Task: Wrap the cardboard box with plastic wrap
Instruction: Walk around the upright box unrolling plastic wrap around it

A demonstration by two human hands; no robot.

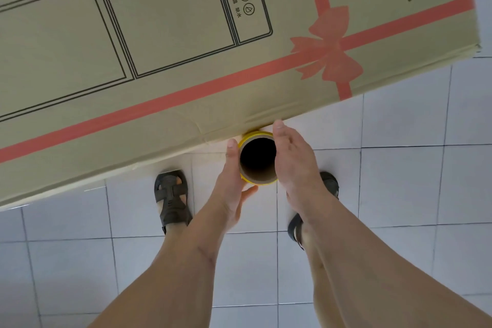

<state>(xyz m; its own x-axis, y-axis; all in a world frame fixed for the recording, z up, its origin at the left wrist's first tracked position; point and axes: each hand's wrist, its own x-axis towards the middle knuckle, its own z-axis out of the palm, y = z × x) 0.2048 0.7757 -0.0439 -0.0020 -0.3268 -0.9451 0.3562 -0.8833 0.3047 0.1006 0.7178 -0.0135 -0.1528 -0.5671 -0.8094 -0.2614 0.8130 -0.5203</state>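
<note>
A long cardboard box (186, 48) with a printed red ribbon and black line drawings lies across the upper half of the view. Against its near edge stands the plastic wrap roll (257, 181), seen end-on: a brown cardboard core with a dark hollow and a yellow rim. My left hand (231, 189) presses the roll's left side, with its thumb under the rim. My right hand (294, 165) lies flat on the roll's right side, fingers pointing at the box. The film itself is hard to make out.
The floor (399, 194) is white tile with grey joints. My two feet in dark sandals, the left one (171, 200) and the right one (330, 184), stand just below the box edge, on either side of the roll.
</note>
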